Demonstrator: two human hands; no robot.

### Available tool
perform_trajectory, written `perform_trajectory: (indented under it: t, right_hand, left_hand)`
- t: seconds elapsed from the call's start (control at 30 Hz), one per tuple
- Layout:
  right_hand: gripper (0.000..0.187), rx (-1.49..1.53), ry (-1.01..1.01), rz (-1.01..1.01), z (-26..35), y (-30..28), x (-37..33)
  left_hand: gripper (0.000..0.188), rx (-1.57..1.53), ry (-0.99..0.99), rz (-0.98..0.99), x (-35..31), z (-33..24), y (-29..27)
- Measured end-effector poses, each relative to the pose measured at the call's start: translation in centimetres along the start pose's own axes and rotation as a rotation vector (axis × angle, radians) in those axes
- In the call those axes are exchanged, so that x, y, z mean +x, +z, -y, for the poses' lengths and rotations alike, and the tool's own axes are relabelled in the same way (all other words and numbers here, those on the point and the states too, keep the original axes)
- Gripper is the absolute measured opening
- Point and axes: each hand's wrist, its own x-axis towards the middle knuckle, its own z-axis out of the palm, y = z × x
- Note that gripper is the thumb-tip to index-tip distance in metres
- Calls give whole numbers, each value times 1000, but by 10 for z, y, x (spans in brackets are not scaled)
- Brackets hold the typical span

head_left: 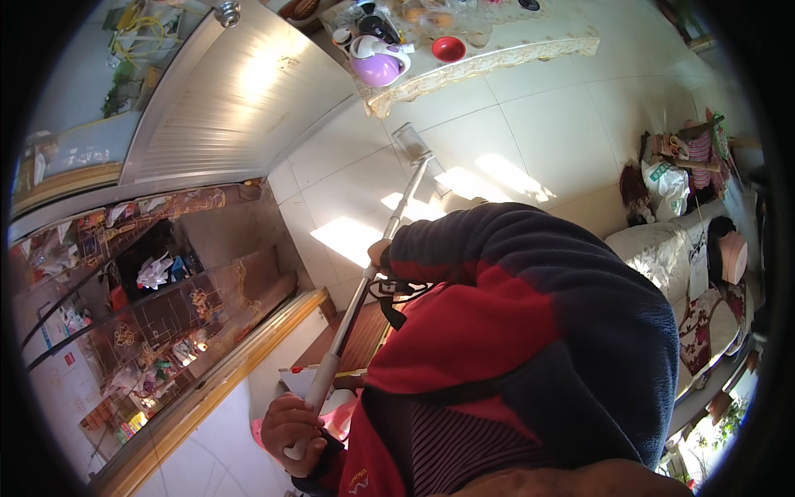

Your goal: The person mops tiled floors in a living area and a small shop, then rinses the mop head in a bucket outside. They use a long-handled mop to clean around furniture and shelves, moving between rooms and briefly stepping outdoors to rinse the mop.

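A long-handled flat mop [396,214] slants from the lower left up toward the tiled floor ahead. My left hand [291,427] is closed around the grey grip at the handle's near end. Farther along the pole, my right hand [378,253] is wrapped around the shaft, partly hidden by its dark blue sleeve. The pale, flat mop head [411,142] rests on the tiles below the table. A black strap or cord hangs beside the pole near my right forearm.
A table [538,51] with a lace-edged cloth bears a purple-and-white kettle [377,65] and a red bowl [448,50]. At left are a metal door [240,91] and a cluttered brown cabinet [224,306]. A sofa [654,248] with bags stands right.
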Motion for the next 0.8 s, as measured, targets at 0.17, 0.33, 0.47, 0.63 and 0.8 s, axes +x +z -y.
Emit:
perform_trajectory:
  t: [0.17, 0.33, 0.47, 0.63, 0.8]
  right_hand:
    - [36, 680, 109, -102, 31, -20, -9]
    - [33, 1346, 498, -271, 23, -45, -47]
    - [34, 1332, 548, -475, -27, -73, -64]
    - [35, 1219, 574, -712, -148, -112, -63]
    - [34, 1344, 733, -789, -247, -163, -66]
  left_hand:
    - [24, -76, 250, 69, 13, 14, -9]
    - [25, -159, 324, 144, 41, 19, -17]
    - [17, -255, 224, 37, 79, 41, -9]
    - [17, -352, 98, 177, 153, 77, 21]
    - [18, -374, 81, 360, 223, 105, 64]
